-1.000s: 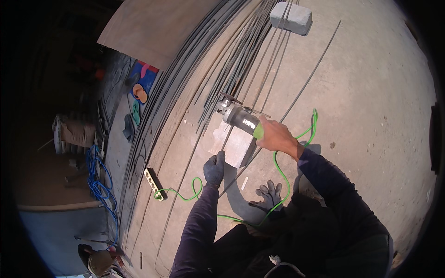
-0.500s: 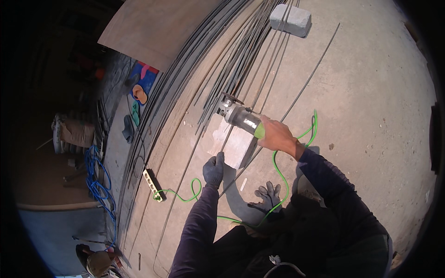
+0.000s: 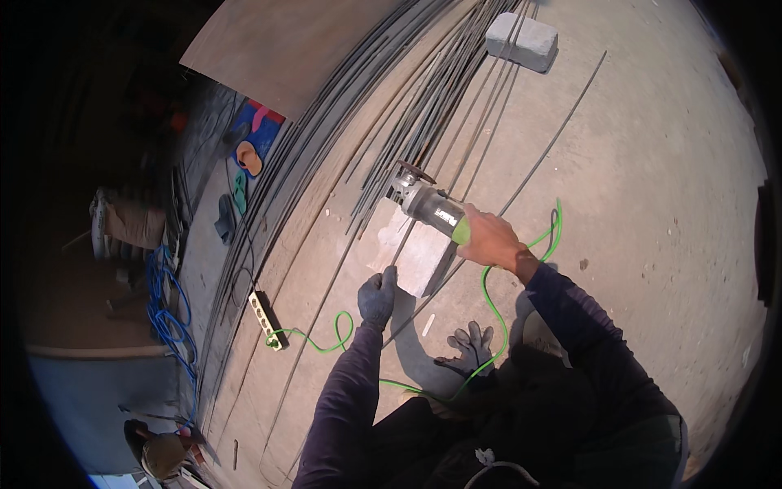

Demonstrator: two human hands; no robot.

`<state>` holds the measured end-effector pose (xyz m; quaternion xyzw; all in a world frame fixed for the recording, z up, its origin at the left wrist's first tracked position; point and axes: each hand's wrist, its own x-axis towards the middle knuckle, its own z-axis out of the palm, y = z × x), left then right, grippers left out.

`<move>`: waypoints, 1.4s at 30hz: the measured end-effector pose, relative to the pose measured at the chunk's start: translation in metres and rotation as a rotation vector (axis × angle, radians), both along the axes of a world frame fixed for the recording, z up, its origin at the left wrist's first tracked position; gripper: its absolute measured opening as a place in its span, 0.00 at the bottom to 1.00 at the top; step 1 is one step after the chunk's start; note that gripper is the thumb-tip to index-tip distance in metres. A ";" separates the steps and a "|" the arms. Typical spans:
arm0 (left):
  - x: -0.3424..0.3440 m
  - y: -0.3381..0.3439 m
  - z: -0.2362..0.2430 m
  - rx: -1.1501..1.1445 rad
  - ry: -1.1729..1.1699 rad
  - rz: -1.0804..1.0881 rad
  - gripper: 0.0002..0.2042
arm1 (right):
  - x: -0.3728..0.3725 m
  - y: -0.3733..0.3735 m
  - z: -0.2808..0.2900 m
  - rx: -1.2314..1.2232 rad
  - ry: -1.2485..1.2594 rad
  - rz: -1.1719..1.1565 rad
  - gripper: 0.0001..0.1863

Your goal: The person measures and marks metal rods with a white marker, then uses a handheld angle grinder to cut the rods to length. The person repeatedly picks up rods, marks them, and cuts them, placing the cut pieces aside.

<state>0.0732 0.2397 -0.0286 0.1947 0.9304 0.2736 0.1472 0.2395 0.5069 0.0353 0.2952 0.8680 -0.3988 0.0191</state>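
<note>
Head cam (L of 2 fisheyes) looks down & fwd fr. wearer's head, v. wide FOV, near enough that L grip (image 3: 376,301) & R grip (image 3: 494,243) sit nr. mid-frame, w/ floor (image 3: 652,204) bending twd. dark rim.

The concrete floor (image 3: 660,179) serves as the supporting surface — dark metal rods (image 3: 436,107) extend along it in a long bundle, with a single rod (image 3: 569,114) lying apart to the right. A pale block (image 3: 424,254) and, farther off, a grey block (image 3: 539,46) rest directly on it. Also on the floor — a power strip (image 3: 261,316), a green cable (image 3: 496,307) and a grey glove (image 3: 470,349).
</note>
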 end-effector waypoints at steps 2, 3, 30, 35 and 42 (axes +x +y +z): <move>0.000 0.000 -0.001 0.014 0.006 -0.005 0.29 | 0.000 0.000 0.003 -0.002 -0.008 -0.002 0.35; -0.001 -0.001 -0.002 0.002 0.013 -0.013 0.29 | 0.000 0.000 0.007 -0.009 -0.021 0.000 0.35; 0.000 -0.001 0.000 -0.027 0.004 -0.002 0.29 | -0.003 0.002 0.023 -0.070 -0.050 -0.004 0.39; 0.000 -0.002 0.000 -0.029 -0.009 0.015 0.28 | -0.002 0.001 0.024 -0.053 -0.031 -0.015 0.39; 0.000 -0.001 0.006 -0.035 -0.062 0.000 0.29 | -0.007 0.003 0.012 -0.036 -0.061 -0.008 0.42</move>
